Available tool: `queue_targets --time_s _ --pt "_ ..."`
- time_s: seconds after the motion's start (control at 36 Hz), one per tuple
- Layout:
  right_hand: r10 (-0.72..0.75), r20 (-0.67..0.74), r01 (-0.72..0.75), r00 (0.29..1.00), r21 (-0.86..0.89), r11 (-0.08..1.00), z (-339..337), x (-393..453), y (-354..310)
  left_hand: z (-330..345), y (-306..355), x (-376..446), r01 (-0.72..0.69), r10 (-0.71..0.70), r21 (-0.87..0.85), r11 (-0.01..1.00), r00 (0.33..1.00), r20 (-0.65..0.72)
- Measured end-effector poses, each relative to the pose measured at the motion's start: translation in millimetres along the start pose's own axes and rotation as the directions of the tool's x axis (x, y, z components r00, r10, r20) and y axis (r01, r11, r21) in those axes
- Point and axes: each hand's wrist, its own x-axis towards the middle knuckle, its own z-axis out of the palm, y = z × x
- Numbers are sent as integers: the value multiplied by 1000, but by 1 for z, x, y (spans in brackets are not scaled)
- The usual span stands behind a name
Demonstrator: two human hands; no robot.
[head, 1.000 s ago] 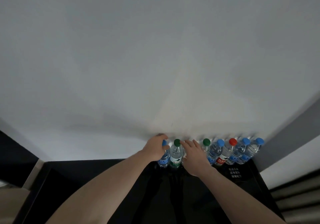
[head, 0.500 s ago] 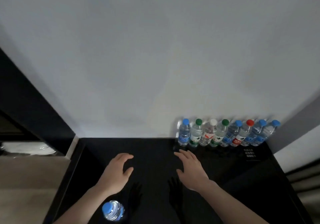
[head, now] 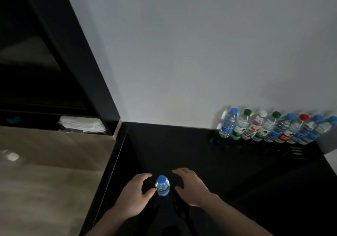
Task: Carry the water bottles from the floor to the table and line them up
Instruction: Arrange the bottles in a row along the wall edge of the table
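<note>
A clear plastic water bottle with a blue cap [head: 162, 185] stands upright near the front edge of the glossy black tabletop [head: 209, 162]. The left hand [head: 135, 197] and right hand [head: 191, 186] flank it, each grip half-curled and holding nothing. Best to clasp its body, then set it just left of the row of eight capped bottles [head: 273, 128] along the back edge.

Table [head: 209, 162] black; wall [head: 200, 53] pale grey. Bottle caps in the row [head: 273, 128]: blue, green, white, green, blue, red, blue, blue.
</note>
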Motion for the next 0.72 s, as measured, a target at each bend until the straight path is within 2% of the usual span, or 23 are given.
queue_targets --time_s 0.33,0.44,0.72 --pt "139 22 -139 990 -22 990 29 -30 4 23 13 34 -132 127 90 987 990 63" --pt "193 -8 -193 981 -18 981 24 -42 16 31 10 40 -117 113 69 991 992 57" --pt "267 -68 -266 961 24 964 11 -60 30 34 18 49 -118 113 155 981 993 40"
